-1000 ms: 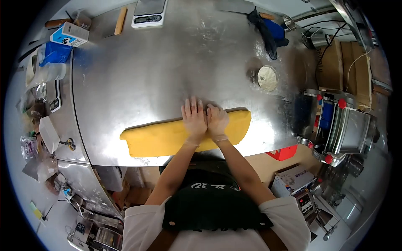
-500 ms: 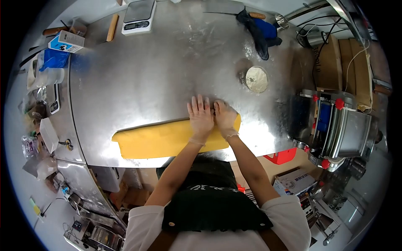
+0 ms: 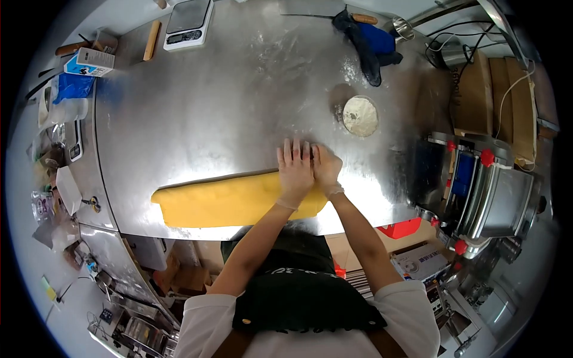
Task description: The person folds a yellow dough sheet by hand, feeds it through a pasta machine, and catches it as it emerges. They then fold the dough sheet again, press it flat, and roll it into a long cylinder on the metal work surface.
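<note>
A long folded slab of smooth yellow dough [image 3: 221, 201] lies along the near edge of the metal table. Over its right end is my left hand [image 3: 296, 174] in a clear glove, fingers stretched forward past the dough's far edge. My right hand [image 3: 326, 169], also gloved, is pressed against it with the fingers curled. Something small and dark shows between the two hands near the fingertips; its kind is hidden. A round container of white flour [image 3: 361, 116] stands beyond my right hand.
Flour dusts the steel table [image 3: 209, 113]. At the back are a digital scale [image 3: 189, 24], a wooden-handled tool [image 3: 151, 40] and a dark cloth [image 3: 364, 51]. To the right stands a roller machine [image 3: 495, 191] with red knobs; a milk carton [image 3: 89, 62] is at left.
Both hands have shifted slightly to the right relative to the dough, staying side by side at its right end. The whole view has also shifted slightly.
</note>
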